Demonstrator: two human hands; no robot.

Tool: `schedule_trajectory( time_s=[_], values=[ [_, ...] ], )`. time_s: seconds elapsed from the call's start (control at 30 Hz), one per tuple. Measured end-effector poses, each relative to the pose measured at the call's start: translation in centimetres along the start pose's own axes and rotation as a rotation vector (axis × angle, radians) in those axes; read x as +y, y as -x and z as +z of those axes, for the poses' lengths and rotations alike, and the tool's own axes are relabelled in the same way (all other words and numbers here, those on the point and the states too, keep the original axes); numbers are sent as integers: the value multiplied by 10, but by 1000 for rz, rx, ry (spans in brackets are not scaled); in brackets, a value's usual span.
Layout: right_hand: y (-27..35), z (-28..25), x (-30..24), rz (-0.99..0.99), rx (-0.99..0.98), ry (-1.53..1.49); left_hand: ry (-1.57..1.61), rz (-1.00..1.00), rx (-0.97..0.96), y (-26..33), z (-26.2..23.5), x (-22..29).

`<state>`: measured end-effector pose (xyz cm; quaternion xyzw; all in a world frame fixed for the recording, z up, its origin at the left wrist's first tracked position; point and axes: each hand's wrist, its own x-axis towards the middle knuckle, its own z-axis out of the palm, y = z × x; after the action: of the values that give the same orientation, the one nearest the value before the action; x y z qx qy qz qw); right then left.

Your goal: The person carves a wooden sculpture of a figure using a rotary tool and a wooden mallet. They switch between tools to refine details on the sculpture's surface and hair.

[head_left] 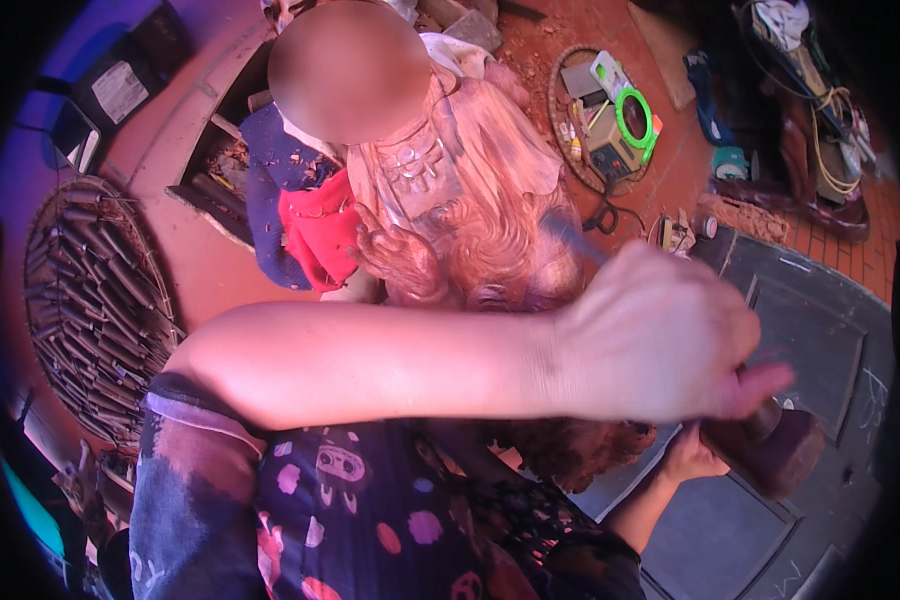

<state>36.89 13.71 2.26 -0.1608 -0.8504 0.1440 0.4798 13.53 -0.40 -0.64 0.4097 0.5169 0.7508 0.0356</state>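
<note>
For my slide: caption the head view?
Left hand holds a chisel on the carving; right hand grips a mallet.

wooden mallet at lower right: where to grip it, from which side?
Grip the mallet by its handle, coming from the lower left, as the right hand does now. The thick dark head sits at the right end, too bulky to close a hand around; the narrower handle runs left toward the person's body.

Left hand [660, 335] motion-blurred, hiding chisel handle; right hand [692, 458] mostly behind mallet [770, 445]; carving's [470, 200] lower part covered by forearm.
</note>
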Motion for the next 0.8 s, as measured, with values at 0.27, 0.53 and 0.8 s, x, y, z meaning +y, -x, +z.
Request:
schedule_trajectory(
  time_s=[0.27,0.53,0.8],
  values=[
    [-4,3,3,16,-21,103,131,-134,-509,16,9,31],
    [-4,-1,8,61,-98,329,114,-206,-1240,34,-5,24],
    [1,13,22,-163,-139,673,-43,-10,-1319,46,-13,30]
  ],
)
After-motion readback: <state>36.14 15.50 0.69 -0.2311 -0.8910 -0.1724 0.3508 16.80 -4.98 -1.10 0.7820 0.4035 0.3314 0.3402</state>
